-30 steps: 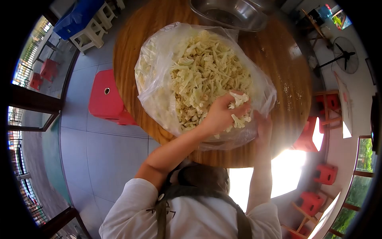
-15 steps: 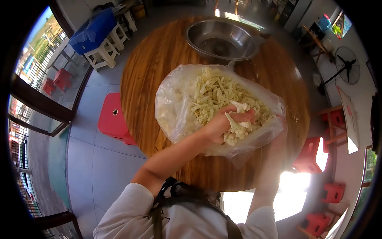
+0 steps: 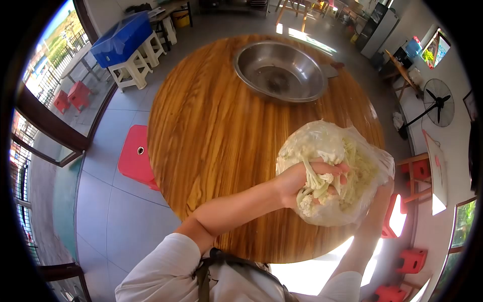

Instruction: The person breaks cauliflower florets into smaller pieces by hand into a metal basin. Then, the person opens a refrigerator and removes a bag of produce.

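Observation:
My left hand (image 3: 297,183) is closed around several pale cauliflower florets (image 3: 314,180), its fingers curled over them in front of the clear plastic bag (image 3: 307,141). More cut cauliflower (image 3: 359,168) fills that bag, which sits at the right side of the round wooden table. At the bag's right edge, my right hand (image 3: 386,185) grips the gathered plastic; part of this hand is hidden by the bag. Farther back stands a wide steel basin (image 3: 246,75), with dark residue or wetness on its bottom.
The wooden table (image 3: 211,131) has striped grain. Beside the basin lies a metal blade (image 3: 329,72) with a brown handle. A red stool (image 3: 132,161) stands left; more red stools (image 3: 412,260) are at right. A standing fan (image 3: 438,103) is by the right wall.
The plastic bag has shifted right and is more bunched up, baring the table's middle. Both hands have moved right with it, the left still holding cauliflower florets. The view has tilted slightly.

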{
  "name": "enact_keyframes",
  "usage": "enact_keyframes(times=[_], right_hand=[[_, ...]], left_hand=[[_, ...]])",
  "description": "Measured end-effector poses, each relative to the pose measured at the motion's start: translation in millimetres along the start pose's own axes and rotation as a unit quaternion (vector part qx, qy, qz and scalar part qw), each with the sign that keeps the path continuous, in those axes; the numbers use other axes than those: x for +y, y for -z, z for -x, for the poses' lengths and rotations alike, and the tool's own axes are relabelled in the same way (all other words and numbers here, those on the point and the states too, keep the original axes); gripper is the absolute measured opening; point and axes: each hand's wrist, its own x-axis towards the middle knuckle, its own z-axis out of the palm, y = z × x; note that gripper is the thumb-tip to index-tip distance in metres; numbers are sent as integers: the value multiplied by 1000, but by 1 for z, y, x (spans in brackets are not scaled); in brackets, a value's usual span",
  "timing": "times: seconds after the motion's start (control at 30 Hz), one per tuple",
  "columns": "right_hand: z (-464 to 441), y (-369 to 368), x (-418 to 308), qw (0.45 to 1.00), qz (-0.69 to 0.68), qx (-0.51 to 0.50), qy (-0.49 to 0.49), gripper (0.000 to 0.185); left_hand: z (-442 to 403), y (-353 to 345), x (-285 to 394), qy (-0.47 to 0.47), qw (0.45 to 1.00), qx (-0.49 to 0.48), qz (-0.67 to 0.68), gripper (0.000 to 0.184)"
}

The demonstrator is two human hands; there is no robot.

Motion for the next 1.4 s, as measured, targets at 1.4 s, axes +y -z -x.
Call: enact_keyframes(times=[1.4], right_hand=[[436,-320,70,470,502,-584,431,18]], left_hand=[[161,73,91,-230,965,76,103,17]])
